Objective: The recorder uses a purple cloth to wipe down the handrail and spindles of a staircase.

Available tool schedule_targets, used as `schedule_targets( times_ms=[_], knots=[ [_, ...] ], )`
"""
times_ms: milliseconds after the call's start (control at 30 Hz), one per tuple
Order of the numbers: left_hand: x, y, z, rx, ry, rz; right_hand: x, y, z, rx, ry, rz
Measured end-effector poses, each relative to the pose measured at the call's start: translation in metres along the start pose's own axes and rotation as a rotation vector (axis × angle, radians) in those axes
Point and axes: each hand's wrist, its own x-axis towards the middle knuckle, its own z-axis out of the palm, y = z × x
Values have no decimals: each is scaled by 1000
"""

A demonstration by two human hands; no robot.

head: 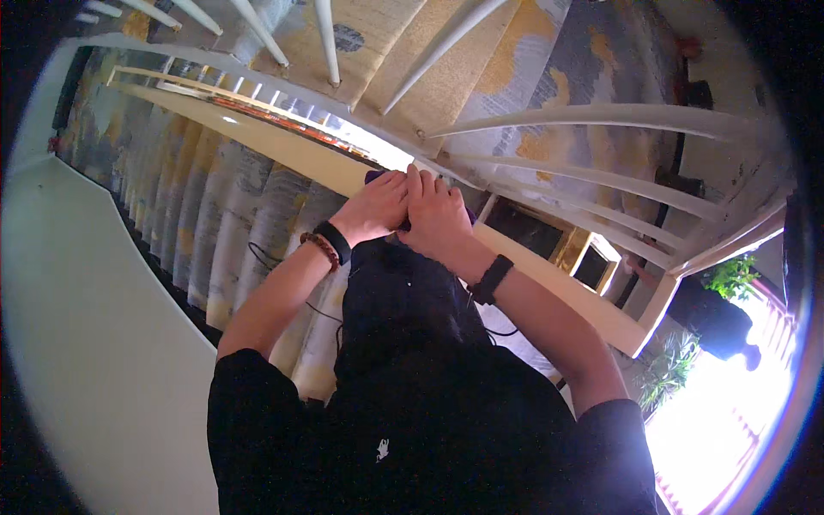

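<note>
My left hand [373,209] and my right hand [438,209] meet side by side at the middle of the view, above my dark trousers. Both rest on a dark purple cloth [372,176], which shows only in small patches around the fingers and between the hands. The fingers are bent over it; most of the cloth is hidden beneath them. Close beyond the hands runs a pale stair handrail [315,161]. Whether the cloth lies on the rail cannot be told.
White balusters [579,119] cross the top and right. Carpeted stairs [212,212] lie at left beside a pale wall [109,360]. A black cable [322,313] hangs near my legs. Another person in dark clothing [711,315] is at far right, near green plants [666,370].
</note>
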Motion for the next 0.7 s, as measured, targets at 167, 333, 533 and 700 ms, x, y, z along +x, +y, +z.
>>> schedule_targets(
  times_ms=[167, 333, 533, 700],
  knots=[
    [1, -4, -3, 17, 93, 68, 1, 2, 2, 35, -14, 23],
    [2, -3, -10, -14, 5, -12, 8, 3, 1, 72, -45, 7],
    [-13, -13, -1, 34, 98, -86, 29, -4, 7, 115, -43, -60],
    [-27, -32, 0, 25, -38, -180, 52, -16, 8, 134, -111, -70]
  ],
)
